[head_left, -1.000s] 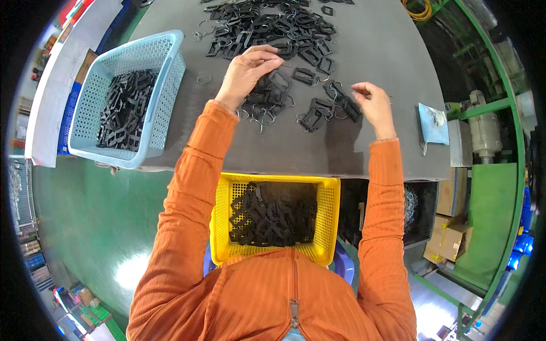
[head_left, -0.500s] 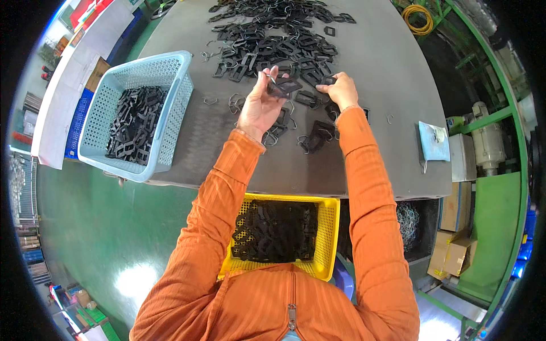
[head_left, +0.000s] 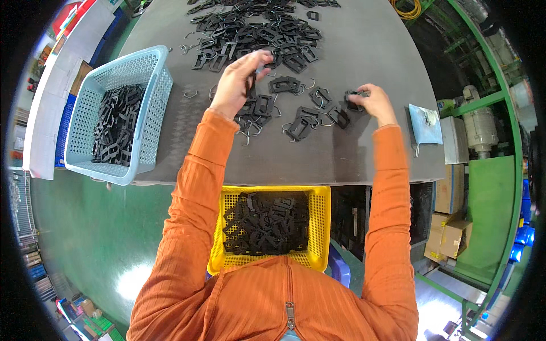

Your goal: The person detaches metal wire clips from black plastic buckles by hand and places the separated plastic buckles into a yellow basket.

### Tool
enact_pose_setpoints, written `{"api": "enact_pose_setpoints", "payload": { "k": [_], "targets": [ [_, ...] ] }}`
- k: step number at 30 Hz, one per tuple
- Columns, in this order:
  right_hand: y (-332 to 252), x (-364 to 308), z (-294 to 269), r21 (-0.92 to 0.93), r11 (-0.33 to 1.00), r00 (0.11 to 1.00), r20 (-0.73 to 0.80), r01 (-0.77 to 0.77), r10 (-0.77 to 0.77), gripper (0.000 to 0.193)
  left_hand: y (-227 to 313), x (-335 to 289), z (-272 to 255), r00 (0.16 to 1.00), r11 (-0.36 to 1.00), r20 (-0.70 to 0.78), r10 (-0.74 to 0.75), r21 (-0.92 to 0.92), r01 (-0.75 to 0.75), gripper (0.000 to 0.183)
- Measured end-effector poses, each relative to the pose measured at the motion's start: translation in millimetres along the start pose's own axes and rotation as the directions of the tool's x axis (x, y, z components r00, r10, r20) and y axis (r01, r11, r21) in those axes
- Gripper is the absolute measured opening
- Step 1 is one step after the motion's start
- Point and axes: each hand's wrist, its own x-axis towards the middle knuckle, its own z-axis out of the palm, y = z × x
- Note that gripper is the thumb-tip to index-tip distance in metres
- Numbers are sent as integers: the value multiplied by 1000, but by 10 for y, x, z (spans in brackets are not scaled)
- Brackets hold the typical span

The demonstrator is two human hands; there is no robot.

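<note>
My left hand [head_left: 234,85] is closed on a black rectangular buckle [head_left: 251,85], seen edge-on below the fingers and partly hidden by them. To the right, my right hand [head_left: 375,103] pinches another black buckle [head_left: 352,100] just above or at the tabletop; I cannot tell whether it touches. Between the hands lie several loose black buckles [head_left: 284,85], some with bent silver wire hooks [head_left: 252,132] beside or through them. Beyond my left hand spreads a large pile of black buckles [head_left: 256,37] mixed with wire hooks.
A light blue basket [head_left: 162,94] holding black pieces stands at the table's left. Against the table's front edge, a yellow basket [head_left: 325,227] holds more. A blue packet [head_left: 426,128] lies on the grey table [head_left: 227,167] at right. Cardboard boxes [head_left: 455,236] stand beyond.
My hands have moved apart, the left one leftward and the right one rightward with a black buckle in its fingers. The view has shifted slightly.
</note>
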Motion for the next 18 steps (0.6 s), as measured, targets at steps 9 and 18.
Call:
{"api": "enact_pose_setpoints", "payload": {
  "k": [9,18],
  "targets": [
    [33,-98,107,26,994,989,-95,-108,110,59,-211,-27,216,877,-24,261,403,961,-275,34],
    [-242,-648,377,-173,985,999,-54,-12,2,50,-213,108,304,969,-56,245,29,968,-243,40]
  ]
}}
